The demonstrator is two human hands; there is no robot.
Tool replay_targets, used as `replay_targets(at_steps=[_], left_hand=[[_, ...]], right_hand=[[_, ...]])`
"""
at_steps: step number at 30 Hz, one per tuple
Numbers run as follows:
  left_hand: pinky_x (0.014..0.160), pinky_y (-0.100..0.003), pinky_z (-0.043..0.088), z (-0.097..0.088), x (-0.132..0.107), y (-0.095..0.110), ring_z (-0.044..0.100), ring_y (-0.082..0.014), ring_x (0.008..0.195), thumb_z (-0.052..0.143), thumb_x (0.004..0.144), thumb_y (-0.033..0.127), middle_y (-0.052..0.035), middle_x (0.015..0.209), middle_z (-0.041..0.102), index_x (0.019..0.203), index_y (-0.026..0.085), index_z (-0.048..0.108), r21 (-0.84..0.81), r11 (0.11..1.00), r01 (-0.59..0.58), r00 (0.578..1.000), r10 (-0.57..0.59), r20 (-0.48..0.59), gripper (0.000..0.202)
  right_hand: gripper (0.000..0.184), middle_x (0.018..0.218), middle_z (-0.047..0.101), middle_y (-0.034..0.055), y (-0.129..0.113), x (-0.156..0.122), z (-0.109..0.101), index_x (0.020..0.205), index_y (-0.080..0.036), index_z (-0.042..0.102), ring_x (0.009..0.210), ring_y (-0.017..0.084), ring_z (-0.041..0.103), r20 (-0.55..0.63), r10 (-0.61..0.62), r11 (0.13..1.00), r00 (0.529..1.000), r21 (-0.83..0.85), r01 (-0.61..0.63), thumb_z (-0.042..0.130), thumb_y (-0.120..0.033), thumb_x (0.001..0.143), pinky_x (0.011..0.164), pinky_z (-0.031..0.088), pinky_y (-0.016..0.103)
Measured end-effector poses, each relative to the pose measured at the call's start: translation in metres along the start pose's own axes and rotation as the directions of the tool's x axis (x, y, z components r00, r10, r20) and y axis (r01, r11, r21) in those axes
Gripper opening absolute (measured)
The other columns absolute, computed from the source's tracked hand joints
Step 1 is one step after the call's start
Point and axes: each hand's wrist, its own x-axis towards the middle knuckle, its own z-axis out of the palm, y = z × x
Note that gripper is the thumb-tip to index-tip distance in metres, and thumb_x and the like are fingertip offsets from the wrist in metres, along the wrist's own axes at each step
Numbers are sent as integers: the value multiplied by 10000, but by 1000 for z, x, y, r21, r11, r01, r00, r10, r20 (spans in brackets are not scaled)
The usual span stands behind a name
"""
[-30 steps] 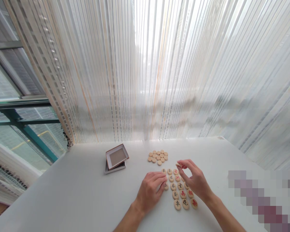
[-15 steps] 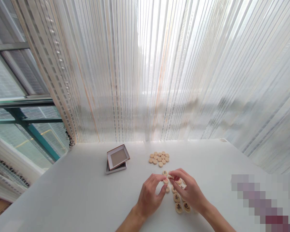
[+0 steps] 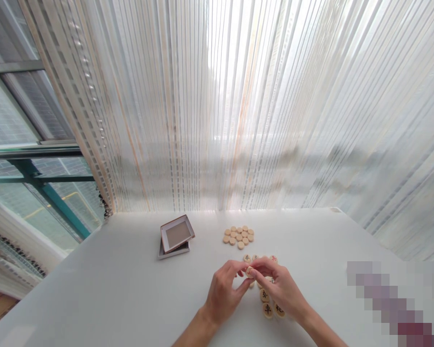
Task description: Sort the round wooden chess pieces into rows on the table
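A round wooden Chinese chess piece (image 3: 250, 273) with a red mark is held between my two hands. My left hand (image 3: 224, 290) has its thumb and forefinger closed at the piece's left side. From the right, my right hand (image 3: 279, 287) pinches it, its thumb partly over the face. Just beyond my fingers lie two black-marked pieces (image 3: 247, 258) and a red-marked piece (image 3: 273, 259). Nearer me, black-marked pieces (image 3: 267, 310) lie face up in rows, some partly hidden under my right hand.
Farther back on the white table (image 3: 130, 289) sits a cluster of several blank-side-up pieces (image 3: 239, 237). To its left, a shallow box lid (image 3: 178, 234) rests askew on a box tray (image 3: 173, 254). A sheer striped curtain (image 3: 217, 144) hangs behind the table.
My right hand has come down toward my left, and both now meet at the red-marked piece. A black-marked piece shows on the table where my right fingertips were.
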Motion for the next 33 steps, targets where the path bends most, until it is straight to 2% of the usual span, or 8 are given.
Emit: replay_targets(at_steps=[8, 13, 22, 33], left_hand=[[697, -291, 558, 0, 0, -1, 644, -161, 744, 672, 916, 230, -38, 955, 695, 1077, 224, 639, -15, 1000, -9, 1000, 8, -24, 164], [714, -287, 557, 0, 0, -2, 648, -159, 782, 623, 944, 190, -32, 952, 689, 1123, 231, 628, -32, 999, -23, 1000, 22, -18, 183], [723, -284, 565, 0, 1, -2, 658, -161, 806, 573, 973, 194, -48, 992, 687, 1184, 236, 627, -47, 999, -15, 1000, 15, -12, 221], [711, -286, 574, -2, 1, -1, 648, -156, 763, 604, 960, 238, -55, 998, 690, 1227, 238, 625, -8, 1000, 1, 1000, -1, 16, 267]], right_hand=[[213, 906, 712, 42, 3, 0, -2, 979, -207, 605, 837, 194, 716, -5, -13, 1000, 1000, -15, 13, 601, -419, 954, 802, 586, 321], [216, 926, 734, 41, 3, -1, -3, 1069, -226, 577, 833, 186, 717, 24, 25, 1000, 999, -6, -25, 590, -414, 963, 814, 569, 319], [265, 927, 749, 53, 3, -1, -4, 1145, -228, 576, 847, 202, 725, 44, 32, 999, 999, -10, -31, 596, -414, 957, 837, 564, 345], [246, 870, 720, 32, 1, -2, -1, 1124, -222, 564, 840, 188, 711, 61, 35, 999, 998, -16, -34, 596, -399, 956, 806, 561, 319]])
